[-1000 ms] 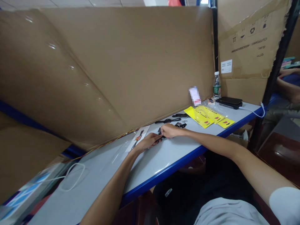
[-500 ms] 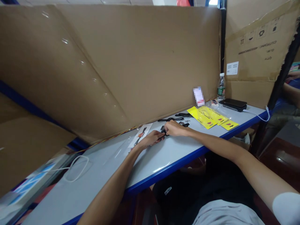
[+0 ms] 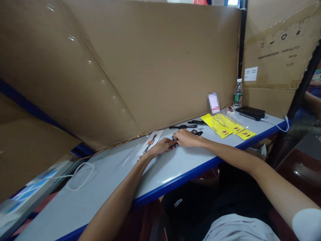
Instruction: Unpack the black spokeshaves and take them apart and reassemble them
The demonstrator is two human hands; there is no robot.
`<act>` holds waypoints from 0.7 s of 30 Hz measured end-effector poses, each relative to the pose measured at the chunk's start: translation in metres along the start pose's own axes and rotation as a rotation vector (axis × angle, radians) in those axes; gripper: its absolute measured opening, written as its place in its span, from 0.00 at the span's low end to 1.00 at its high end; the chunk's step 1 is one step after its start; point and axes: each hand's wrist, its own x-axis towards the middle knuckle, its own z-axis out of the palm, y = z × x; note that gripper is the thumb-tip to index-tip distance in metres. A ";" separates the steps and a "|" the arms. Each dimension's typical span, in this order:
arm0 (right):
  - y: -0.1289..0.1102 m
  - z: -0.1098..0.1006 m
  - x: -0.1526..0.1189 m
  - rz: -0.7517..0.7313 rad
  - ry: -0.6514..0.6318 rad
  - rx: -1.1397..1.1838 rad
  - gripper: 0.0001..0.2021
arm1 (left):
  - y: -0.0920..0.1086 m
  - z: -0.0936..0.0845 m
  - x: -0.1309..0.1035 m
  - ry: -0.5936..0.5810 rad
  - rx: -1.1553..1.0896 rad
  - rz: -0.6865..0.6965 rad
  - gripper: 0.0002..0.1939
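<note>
My left hand (image 3: 164, 146) is closed, with thumb and fingers pinching a small black part (image 3: 175, 142) just above the table. My right hand (image 3: 186, 137) presses against it from the other side, its fingers bent and closed on the same part. Most of that part is hidden by the fingers, so its kind does not show. Behind the right hand lie a long black handle-like piece (image 3: 183, 127) and another black piece (image 3: 197, 123). Small metal bits (image 3: 201, 129) sit beside them, and a short black piece (image 3: 198, 133) rests close to the right wrist.
A printed card (image 3: 150, 143) in clear film lies left of my hands. Yellow packaging cards (image 3: 220, 126), a propped phone (image 3: 213, 102), a water bottle (image 3: 238, 93) and a black device (image 3: 250, 112) with a white cable stand right. Cardboard (image 3: 150, 67) walls the back. A white cord (image 3: 80, 177) loops left.
My right hand has shifted slightly left and bent further over the black part. My left hand keeps its grip in nearly the same spot. The view has tilted a little.
</note>
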 end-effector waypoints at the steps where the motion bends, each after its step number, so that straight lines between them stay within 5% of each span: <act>1: -0.001 0.001 0.000 0.015 0.007 0.016 0.13 | 0.000 0.000 0.000 -0.001 0.001 0.002 0.24; 16: -0.012 -0.014 -0.004 0.206 -0.065 0.051 0.11 | 0.000 0.000 0.000 0.001 0.002 0.011 0.26; 21: -0.005 -0.013 -0.005 0.039 -0.066 0.033 0.13 | 0.001 -0.001 -0.002 -0.004 0.009 0.025 0.26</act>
